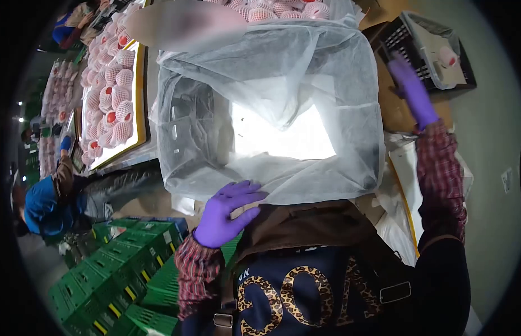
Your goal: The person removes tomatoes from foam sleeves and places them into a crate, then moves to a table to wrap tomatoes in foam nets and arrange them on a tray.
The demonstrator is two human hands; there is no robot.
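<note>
A crate lined with thin translucent plastic film [361,112] is right in front of me, with a bright white sheet [283,137] on its bottom. My left hand [227,215], in a purple glove, rests at the crate's near edge, fingers spread over the film. My right hand [412,92], also gloved in purple, is stretched out past the crate's right side. Its extended fingertips, slightly blurred, come close to a black plastic basket [409,47]. Inside that basket lies a fruit in a pinkish foam net [447,57] beside pale lining.
Foam-netted fruits [112,95] fill a yellow-edged tray on the left, with more beyond the crate. Green crates [115,269] are stacked at lower left. A person in blue [47,204] works at the left. A pale wall [487,140] bounds the right.
</note>
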